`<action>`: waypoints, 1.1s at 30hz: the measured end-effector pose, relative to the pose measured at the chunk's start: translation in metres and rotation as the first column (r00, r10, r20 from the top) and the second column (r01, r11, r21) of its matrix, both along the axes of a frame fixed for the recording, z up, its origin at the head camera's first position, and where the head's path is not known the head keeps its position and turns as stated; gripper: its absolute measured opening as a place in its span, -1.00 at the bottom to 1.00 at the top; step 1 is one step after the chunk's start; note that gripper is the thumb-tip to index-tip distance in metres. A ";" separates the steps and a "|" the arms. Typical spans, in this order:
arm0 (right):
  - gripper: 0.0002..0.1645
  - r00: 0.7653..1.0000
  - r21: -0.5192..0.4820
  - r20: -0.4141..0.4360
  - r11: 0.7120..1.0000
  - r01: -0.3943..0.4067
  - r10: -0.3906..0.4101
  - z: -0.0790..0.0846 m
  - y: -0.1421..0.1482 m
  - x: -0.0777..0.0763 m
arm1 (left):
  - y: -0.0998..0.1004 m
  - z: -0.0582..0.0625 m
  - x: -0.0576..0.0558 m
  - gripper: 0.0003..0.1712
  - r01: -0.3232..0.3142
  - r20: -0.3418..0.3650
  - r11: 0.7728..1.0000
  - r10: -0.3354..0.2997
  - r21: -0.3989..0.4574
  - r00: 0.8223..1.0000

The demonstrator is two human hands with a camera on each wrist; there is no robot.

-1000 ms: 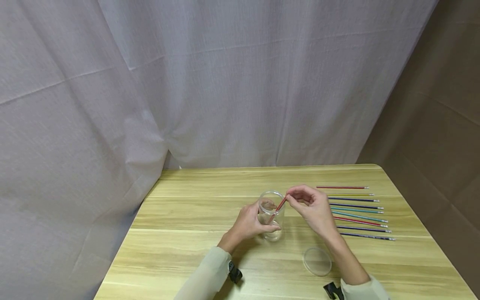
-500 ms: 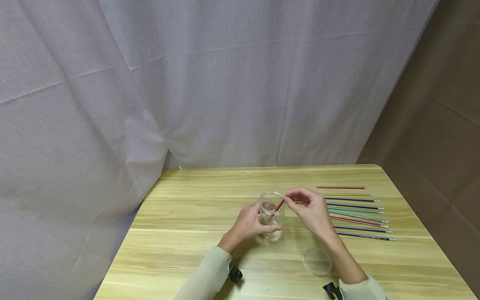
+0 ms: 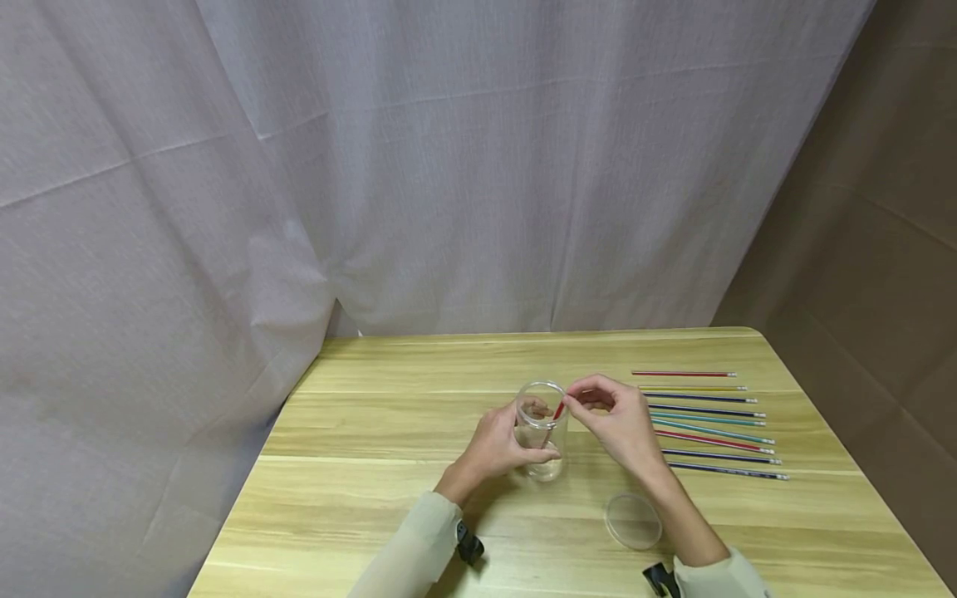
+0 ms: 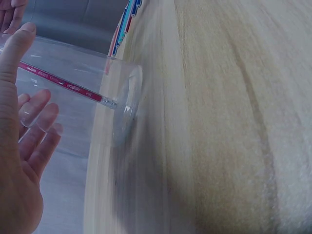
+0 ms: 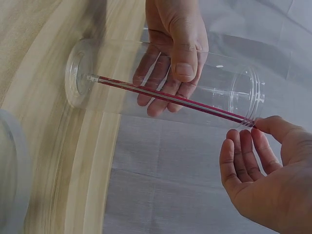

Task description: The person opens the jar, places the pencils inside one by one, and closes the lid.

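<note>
A clear, see-through jar (image 3: 545,472) stands upright on the table, its mouth uncovered. My left hand (image 3: 493,442) grips it from the left side, thumb in front and fingers behind. Inside the jar leans a red pencil (image 5: 170,98), eraser end down at the bottom; the left wrist view shows lettering on this pencil (image 4: 63,83). At the jar's rim, thumb and index finger of my right hand (image 3: 619,419) pinch the pencil's upper end. Its tip is hidden by those fingers.
Several pencils (image 3: 728,471) in red, yellow, dark blue and green lie in a row to the right, partly behind the right hand. A round clear lid (image 3: 632,522) lies near the right forearm. A grey curtain (image 3: 478,208) hangs behind the wooden table (image 3: 404,374).
My right hand has moved slightly left and down to the rim, and the red pencil has slid deeper into the jar. The left hand and jar have stayed in place.
</note>
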State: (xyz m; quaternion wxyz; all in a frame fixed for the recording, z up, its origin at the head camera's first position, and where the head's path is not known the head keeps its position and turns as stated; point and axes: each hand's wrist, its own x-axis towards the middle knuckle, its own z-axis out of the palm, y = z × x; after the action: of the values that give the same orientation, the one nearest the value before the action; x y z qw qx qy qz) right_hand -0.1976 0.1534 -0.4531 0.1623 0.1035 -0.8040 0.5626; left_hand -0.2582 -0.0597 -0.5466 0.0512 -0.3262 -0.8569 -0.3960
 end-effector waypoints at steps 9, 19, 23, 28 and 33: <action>-0.86 1.000 0.004 0.015 1.000 0.012 -0.012 0.002 -0.002 0.000 | 0.000 0.000 0.000 -0.23 -0.001 -0.003 1.000 0.001 0.005 1.000; -0.87 0.999 0.014 -0.025 1.000 0.020 -0.019 0.001 -0.003 0.000 | 0.001 -0.001 -0.001 -0.23 0.002 -0.006 1.000 -0.002 0.002 1.000; -0.87 0.999 0.017 -0.031 1.000 0.022 -0.021 0.001 -0.003 -0.001 | 0.001 -0.002 -0.002 -0.22 0.006 -0.014 1.000 -0.006 0.003 1.000; -0.87 0.999 0.020 -0.027 0.999 0.026 -0.026 0.001 -0.003 -0.001 | 0.000 -0.002 -0.001 -0.22 0.002 -0.012 1.000 -0.002 0.004 1.000; -0.90 1.000 -0.001 -0.016 1.000 0.027 -0.027 0.002 -0.004 0.000 | 0.000 -0.001 -0.001 -0.20 -0.014 0.001 1.000 0.014 0.003 1.000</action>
State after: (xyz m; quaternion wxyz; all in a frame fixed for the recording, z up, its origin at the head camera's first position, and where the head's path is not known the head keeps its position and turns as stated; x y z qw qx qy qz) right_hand -0.1980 0.1491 -0.4513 0.1764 0.0973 -0.8037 0.5598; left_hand -0.2590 -0.0599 -0.5479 0.0542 -0.3199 -0.8585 -0.3971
